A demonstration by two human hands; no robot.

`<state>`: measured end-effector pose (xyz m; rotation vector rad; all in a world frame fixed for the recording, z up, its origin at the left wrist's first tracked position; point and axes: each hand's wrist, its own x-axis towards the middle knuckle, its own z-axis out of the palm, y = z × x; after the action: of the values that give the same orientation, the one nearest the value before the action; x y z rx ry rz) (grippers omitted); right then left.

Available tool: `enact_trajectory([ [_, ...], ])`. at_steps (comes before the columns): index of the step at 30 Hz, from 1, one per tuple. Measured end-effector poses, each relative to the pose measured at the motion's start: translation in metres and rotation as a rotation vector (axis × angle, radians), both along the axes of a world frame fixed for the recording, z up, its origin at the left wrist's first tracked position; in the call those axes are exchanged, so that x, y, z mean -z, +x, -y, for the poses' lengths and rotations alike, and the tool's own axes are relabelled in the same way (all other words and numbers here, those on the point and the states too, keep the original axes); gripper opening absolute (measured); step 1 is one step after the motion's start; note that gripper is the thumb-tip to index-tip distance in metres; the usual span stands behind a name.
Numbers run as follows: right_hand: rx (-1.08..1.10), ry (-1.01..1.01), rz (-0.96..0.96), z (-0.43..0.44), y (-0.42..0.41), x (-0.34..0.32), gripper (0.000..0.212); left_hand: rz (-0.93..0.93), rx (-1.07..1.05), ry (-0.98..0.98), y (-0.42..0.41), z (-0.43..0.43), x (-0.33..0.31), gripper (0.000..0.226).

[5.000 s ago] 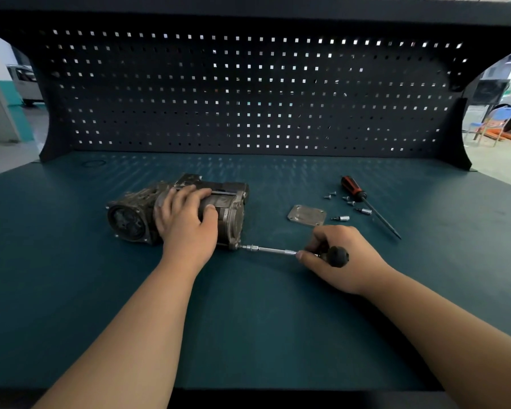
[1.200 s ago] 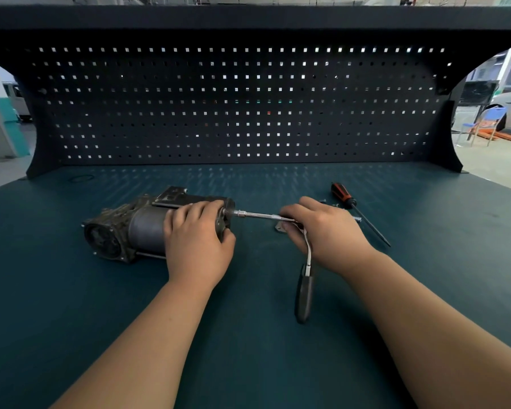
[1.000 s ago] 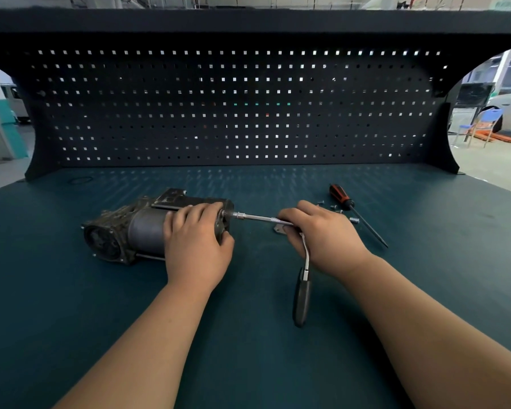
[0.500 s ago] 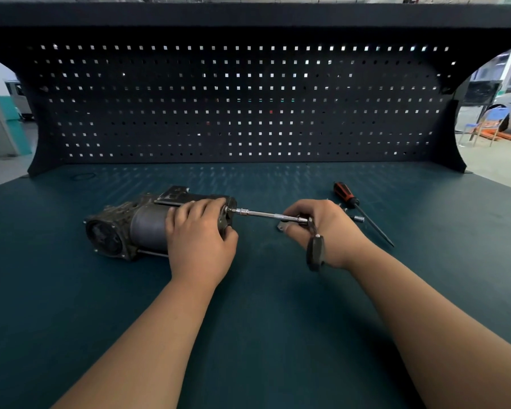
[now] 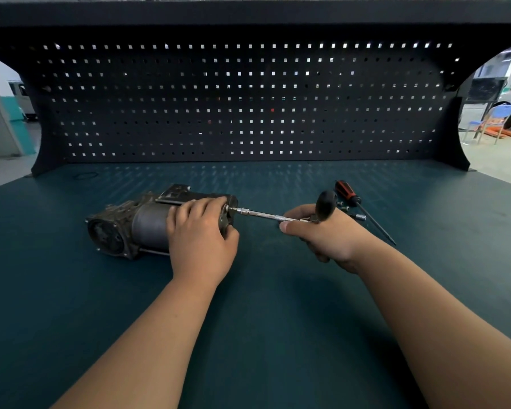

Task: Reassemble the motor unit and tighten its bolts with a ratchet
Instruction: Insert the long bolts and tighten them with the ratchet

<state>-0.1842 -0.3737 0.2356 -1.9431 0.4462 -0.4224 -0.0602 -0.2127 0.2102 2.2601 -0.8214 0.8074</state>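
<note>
The bench (image 5: 71,320) is the largest item we see. Its flat top is covered in a dark teal, finely textured mat and carries every loose part. Behind it stands a black metal pegboard (image 5: 248,98), pierced by regular rows of small square holes, under a dark shelf (image 5: 248,13).

The motor unit (image 5: 148,222) lies on its side, left of the bench centre. It has a smooth grey cylindrical body, a rough, dull cast housing with a round face at its left end, and a flat end plate at its right.

The left hand (image 5: 201,240) lies over the right end of the cylinder. Its fingers curl across the body and its thumb is against the near side of the end plate, gripping the unit.

The right hand (image 5: 331,234) is closed round the ratchet (image 5: 263,214), with the thumb stretched along the bar toward the motor. The slim, bright steel bar runs roughly level from this hand to the end plate, where its tip meets the plate. The black rounded handle (image 5: 326,205) rises above the knuckles.

Just beyond the right hand, a screwdriver (image 5: 350,196) with a red-and-black grip and a thin dark shaft lies flat on the bench. Small bright bolts (image 5: 360,216) lie beside it, partly hidden by the hand, so we cannot count them.
</note>
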Motion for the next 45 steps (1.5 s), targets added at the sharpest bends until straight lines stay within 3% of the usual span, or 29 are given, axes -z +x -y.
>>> enact_trajectory([
  [3,0.089,-0.208,0.114,0.001,0.003,0.004,0.009,0.003,-0.001,-0.002,-0.001,-0.001,0.001,0.047],
  [5,0.138,-0.561,0.202,0.004,0.003,-0.001,0.003,0.008,-0.003,-0.003,-0.001,-0.001,0.002,0.047],
  [8,0.130,-1.165,0.365,0.009,0.002,-0.018,0.013,0.002,-0.004,-0.012,-0.001,0.000,0.002,0.047],
  [11,0.092,-1.419,0.471,0.012,0.002,-0.020,0.007,-0.002,-0.004,-0.020,0.000,0.000,0.002,0.047],
  [15,0.046,-1.258,0.354,0.013,0.000,0.002,0.015,0.004,-0.008,-0.025,0.001,0.001,0.002,0.046],
  [20,-0.010,-0.806,0.263,0.008,-0.001,0.003,0.022,0.000,-0.006,-0.029,0.001,0.001,0.002,0.046],
  [27,-0.006,-0.537,0.169,0.003,0.000,-0.007,0.015,0.000,0.005,-0.025,0.002,0.001,0.001,0.046],
  [29,-0.012,-0.420,0.131,0.003,0.002,-0.009,0.026,0.006,0.002,-0.028,0.002,0.002,0.002,0.046],
  [31,-0.002,-0.266,0.086,-0.001,0.002,-0.014,0.036,0.011,0.010,-0.026,0.003,0.001,0.004,0.046],
  [35,-0.042,0.109,0.052,-0.002,0.003,-0.019,0.032,-0.002,0.012,-0.006,0.001,0.000,0.001,0.046],
  [38,-0.060,0.063,0.078,0.000,0.004,-0.014,0.038,-0.003,0.001,-0.022,0.000,0.000,0.001,0.046],
  [40,0.009,-0.093,0.088,0.000,0.004,-0.011,0.042,0.009,0.002,-0.036,0.000,0.001,0.002,0.046],
  [45,0.086,-1.114,0.168,0.006,-0.005,-0.010,0.015,0.025,-0.007,-0.047,0.001,0.002,0.003,0.046],
])
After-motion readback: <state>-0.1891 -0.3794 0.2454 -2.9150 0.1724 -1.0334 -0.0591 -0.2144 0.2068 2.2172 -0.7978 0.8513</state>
